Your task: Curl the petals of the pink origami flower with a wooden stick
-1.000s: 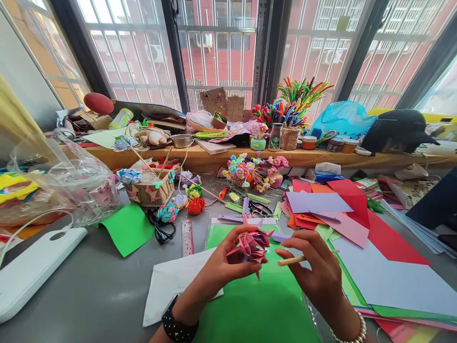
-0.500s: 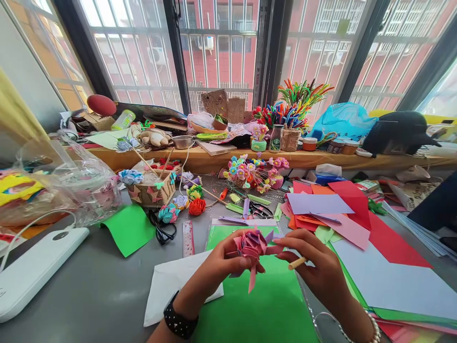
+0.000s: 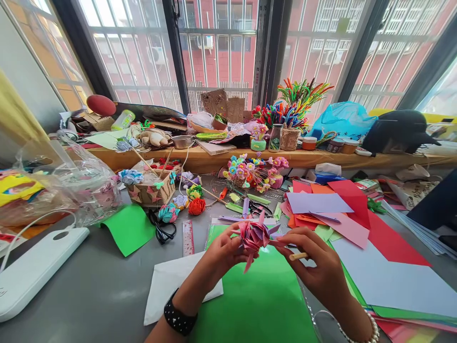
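Note:
A folded pink and purple paper flower (image 3: 256, 236), with strips poking out at several sides, is held in my left hand (image 3: 223, 250) above the table. My right hand (image 3: 316, 262) pinches a pink strip at the flower's right side between thumb and finger. A short pale wooden stick (image 3: 298, 256) also sits in that right hand, its blunt end sticking out toward the left. Beneath both hands lies a green sheet (image 3: 257, 305) in a clear sleeve. Part of a white paper piece (image 3: 171, 286) is under my left forearm.
Coloured paper sheets (image 3: 403, 281) are piled on the right. Scissors (image 3: 260, 208) and paper strips lie behind the flower. To the left are a pink ruler (image 3: 188, 238), black glasses (image 3: 166, 231), a green paper (image 3: 130, 231) and a white power bank (image 3: 43, 271).
The flower has turned in my left hand and risen slightly, so a pink strip now points up. My left fingers have shifted around it. My right hand stays close, pinching at its right side.

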A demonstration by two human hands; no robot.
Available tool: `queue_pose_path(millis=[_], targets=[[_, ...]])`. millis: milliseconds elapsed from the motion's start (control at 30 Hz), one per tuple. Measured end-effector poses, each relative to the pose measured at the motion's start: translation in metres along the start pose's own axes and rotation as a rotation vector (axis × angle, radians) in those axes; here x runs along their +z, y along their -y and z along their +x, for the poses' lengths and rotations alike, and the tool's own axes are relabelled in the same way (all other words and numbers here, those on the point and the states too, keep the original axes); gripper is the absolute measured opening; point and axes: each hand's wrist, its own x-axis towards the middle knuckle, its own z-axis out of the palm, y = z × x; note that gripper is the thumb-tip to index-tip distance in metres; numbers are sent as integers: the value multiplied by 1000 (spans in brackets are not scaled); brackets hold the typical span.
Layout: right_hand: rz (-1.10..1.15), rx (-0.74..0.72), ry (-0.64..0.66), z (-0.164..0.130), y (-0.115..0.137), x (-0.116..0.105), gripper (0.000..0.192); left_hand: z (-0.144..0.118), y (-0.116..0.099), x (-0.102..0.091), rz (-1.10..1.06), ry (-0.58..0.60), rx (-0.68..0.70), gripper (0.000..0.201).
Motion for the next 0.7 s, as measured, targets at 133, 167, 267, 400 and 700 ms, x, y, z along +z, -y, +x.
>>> queue_pose_path(millis=[133, 167, 267, 400, 700], targets=[[-92, -80, -67, -3, -2, 5, 12, -2, -1, 4, 14, -46, 14, 66], [-103, -93, -65, -3, -2, 7, 12, -3, -1, 5, 36, -72, 19, 66], [-100, -116, -41, -5, -1, 10, 13, -4, -2, 6, 104, -145, 32, 60], [-93, -109, -44, -4, 0, 11, 12, -6, -6, 7, 169, -192, 74, 59], [-110, -50, 10, -6, -6, 12, 7, -8, -11, 12, 255, -229, 130, 42]])
